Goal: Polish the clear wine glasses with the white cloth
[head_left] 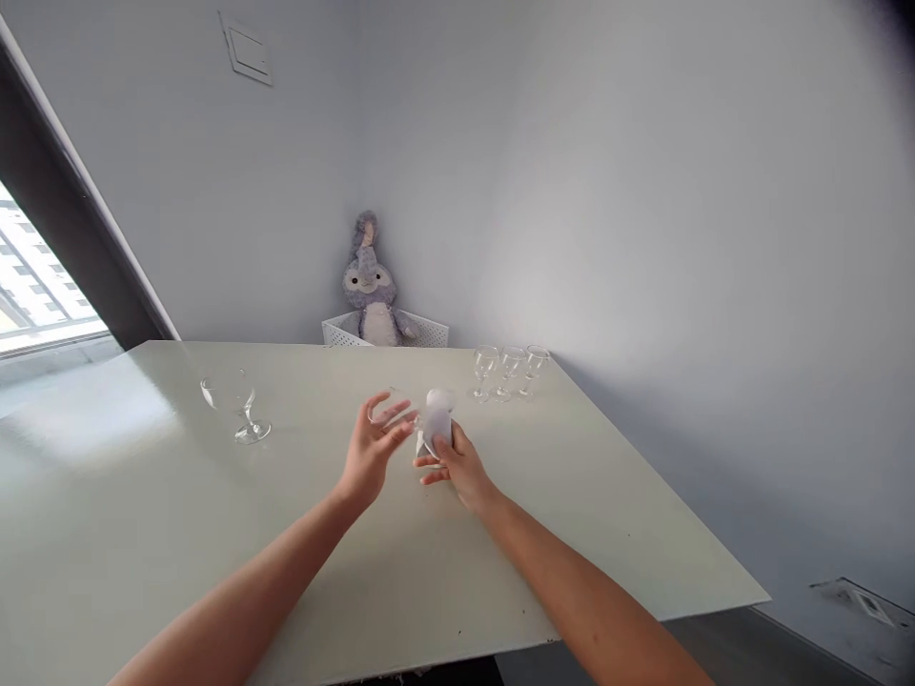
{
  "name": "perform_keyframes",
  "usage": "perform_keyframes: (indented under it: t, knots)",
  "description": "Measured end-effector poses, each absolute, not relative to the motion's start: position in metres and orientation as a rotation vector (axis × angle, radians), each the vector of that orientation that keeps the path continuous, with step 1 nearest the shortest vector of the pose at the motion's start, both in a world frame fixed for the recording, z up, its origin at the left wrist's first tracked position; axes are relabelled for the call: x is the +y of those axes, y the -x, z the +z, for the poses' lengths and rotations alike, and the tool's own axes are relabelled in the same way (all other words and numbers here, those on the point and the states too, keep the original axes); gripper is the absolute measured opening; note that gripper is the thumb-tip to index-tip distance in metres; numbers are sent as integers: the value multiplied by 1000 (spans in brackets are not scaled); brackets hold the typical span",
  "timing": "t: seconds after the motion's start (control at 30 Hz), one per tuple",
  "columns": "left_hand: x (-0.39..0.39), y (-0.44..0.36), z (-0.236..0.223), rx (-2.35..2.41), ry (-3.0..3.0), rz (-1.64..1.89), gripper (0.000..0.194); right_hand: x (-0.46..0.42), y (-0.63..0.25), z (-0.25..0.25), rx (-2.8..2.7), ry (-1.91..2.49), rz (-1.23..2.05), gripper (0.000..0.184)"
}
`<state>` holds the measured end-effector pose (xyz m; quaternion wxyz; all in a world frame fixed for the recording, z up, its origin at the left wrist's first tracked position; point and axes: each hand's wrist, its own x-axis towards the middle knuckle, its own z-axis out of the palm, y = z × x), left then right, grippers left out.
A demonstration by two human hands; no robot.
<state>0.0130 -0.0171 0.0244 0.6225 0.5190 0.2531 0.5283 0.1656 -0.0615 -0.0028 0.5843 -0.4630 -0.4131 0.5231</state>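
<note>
In front of me, over the middle of the table, my left hand (372, 448) has its fingers curved round a small clear wine glass (390, 395). The glass is tilted on its side, its foot end pointing right. My right hand (461, 467) grips a folded white cloth (437, 424) between thumb and fingers. That cloth meets the foot end of the glass and partly hides it. Blur makes the cloth's exact material hard to tell.
Three small wine glasses (510, 367) stand upright in a row at the table's back right. A larger stemmed glass (250, 429) stands on the left of the table (343, 591). Behind the far edge, a plush toy (376, 295) sits in a white basket (433, 333) near the walls.
</note>
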Motion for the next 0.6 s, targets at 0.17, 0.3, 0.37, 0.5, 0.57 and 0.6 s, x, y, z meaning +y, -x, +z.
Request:
perform_keyframes:
  t: [0.17, 0.3, 0.37, 0.5, 0.57, 0.6]
  knots:
    - [-40, -20, 21, 498, -1741, 1312, 53, -57, -159, -11, -799, 1147, 1406, 37]
    - [-25, -13, 15, 434, -2029, 1646, 56, -62, -164, -5, -1069, 1197, 1616, 45]
    - [-18, -11, 14, 449, -2035, 1720, 60, -66, -168, 0, -1344, 1370, 1375, 49]
    - [-24, -15, 10, 532, -1967, 1604, 59, -70, -173, 3, -1578, 1674, 330, 45]
    - [-33, -20, 6, 515, -1922, 1475, 55, -71, -172, 0, -1706, 1659, 77, 37]
    - [-37, -22, 5, 490, -1904, 1412, 54, -71, -170, -2, -1778, 1642, 16, 30]
